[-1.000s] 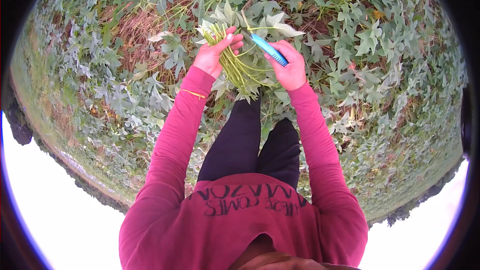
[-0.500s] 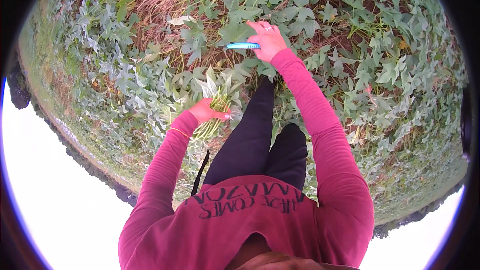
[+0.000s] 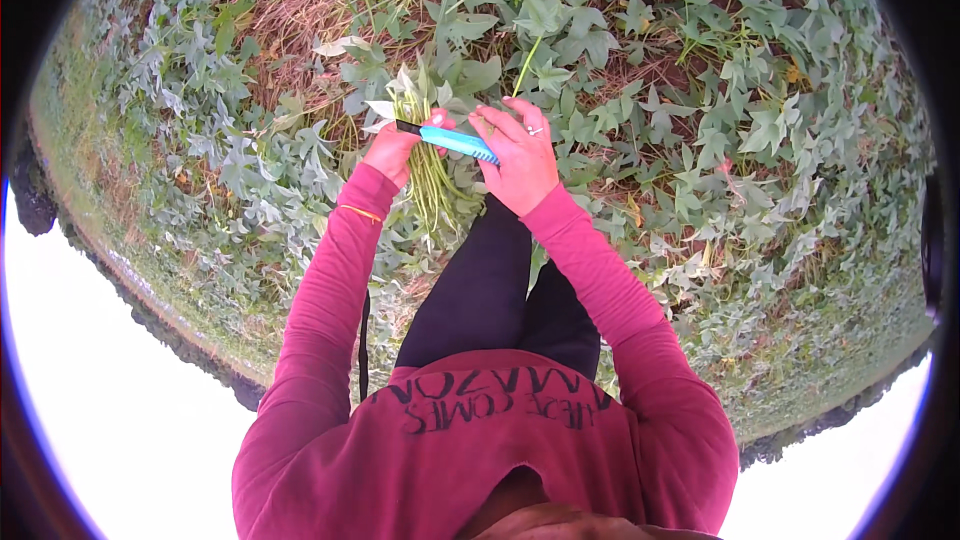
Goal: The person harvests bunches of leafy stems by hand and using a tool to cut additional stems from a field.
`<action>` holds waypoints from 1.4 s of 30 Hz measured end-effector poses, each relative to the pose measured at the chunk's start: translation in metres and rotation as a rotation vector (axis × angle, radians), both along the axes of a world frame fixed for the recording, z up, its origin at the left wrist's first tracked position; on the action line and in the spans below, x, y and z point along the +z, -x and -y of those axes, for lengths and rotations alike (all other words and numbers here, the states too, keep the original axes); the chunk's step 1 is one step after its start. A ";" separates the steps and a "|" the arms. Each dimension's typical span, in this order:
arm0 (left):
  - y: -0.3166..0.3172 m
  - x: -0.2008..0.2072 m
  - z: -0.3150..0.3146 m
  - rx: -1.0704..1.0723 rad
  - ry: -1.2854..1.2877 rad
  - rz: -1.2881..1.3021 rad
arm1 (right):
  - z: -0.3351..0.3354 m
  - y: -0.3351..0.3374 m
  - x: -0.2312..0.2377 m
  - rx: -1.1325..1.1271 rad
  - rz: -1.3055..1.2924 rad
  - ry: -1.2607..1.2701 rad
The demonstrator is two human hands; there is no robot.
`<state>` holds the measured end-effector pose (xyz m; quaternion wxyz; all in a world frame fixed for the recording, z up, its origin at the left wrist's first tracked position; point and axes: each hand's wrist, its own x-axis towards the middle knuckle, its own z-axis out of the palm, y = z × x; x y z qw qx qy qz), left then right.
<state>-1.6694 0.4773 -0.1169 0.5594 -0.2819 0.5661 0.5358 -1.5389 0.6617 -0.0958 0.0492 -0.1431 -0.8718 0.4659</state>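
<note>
In my left hand [image 3: 392, 152] is a bunch of green leafy stems [image 3: 428, 185], gripped around its upper part. The cut-looking stalk ends hang toward my legs, and pale leaves stick out on the far side. My right hand [image 3: 522, 152], a ring on one finger, is closed around a light blue knife handle [image 3: 460, 143]. The handle points left, and its dark end [image 3: 408, 127] lies across the bunch beside my left fingers. From the right fingertips a light green vine stem [image 3: 527, 65] runs up into the leaves; whether the fingers grip it, I cannot tell.
Lobed green leaves of a low vine crop [image 3: 770, 125] cover the ground all around. Brown dry stalks [image 3: 300, 35] show between them at the far left. My dark-trousered legs [image 3: 470, 290] stand among the plants just below the bunch.
My right hand has come back toward me and left, bringing the knife to the bunch. The left hand has lifted the bunch farther out. A light green stem now shows above the right fingertips.
</note>
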 end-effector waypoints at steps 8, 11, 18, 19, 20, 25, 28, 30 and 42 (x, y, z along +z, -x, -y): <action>0.011 -0.029 -0.110 -0.059 -0.114 0.041 | -0.065 -0.009 0.021 -0.199 -0.116 0.593; 0.018 -0.029 -0.091 0.025 -0.119 0.182 | -0.154 -0.017 -0.066 -0.496 0.666 0.230; 0.005 -0.019 -0.090 -0.184 -0.133 0.197 | -0.163 0.061 -0.197 -0.238 1.040 -0.207; -0.003 -0.015 -0.085 -0.191 -0.141 0.217 | -0.163 0.048 -0.201 -0.321 1.042 -0.164; -0.011 -0.009 -0.084 -0.200 -0.156 0.234 | -0.166 0.038 -0.201 -0.408 1.039 -0.127; -0.077 0.008 -0.114 -0.328 -0.217 0.220 | -0.128 -0.037 -0.124 -0.872 0.453 1.455; -0.119 0.007 -0.136 -0.403 -0.271 0.142 | -0.144 -0.050 -0.062 -0.963 0.253 1.361; -0.130 0.010 -0.142 -0.380 -0.275 0.122 | -0.192 -0.072 -0.033 -0.971 -0.038 1.277; -0.058 0.072 -0.107 0.343 -0.429 0.020 | -0.052 -0.045 0.056 -0.282 0.114 0.507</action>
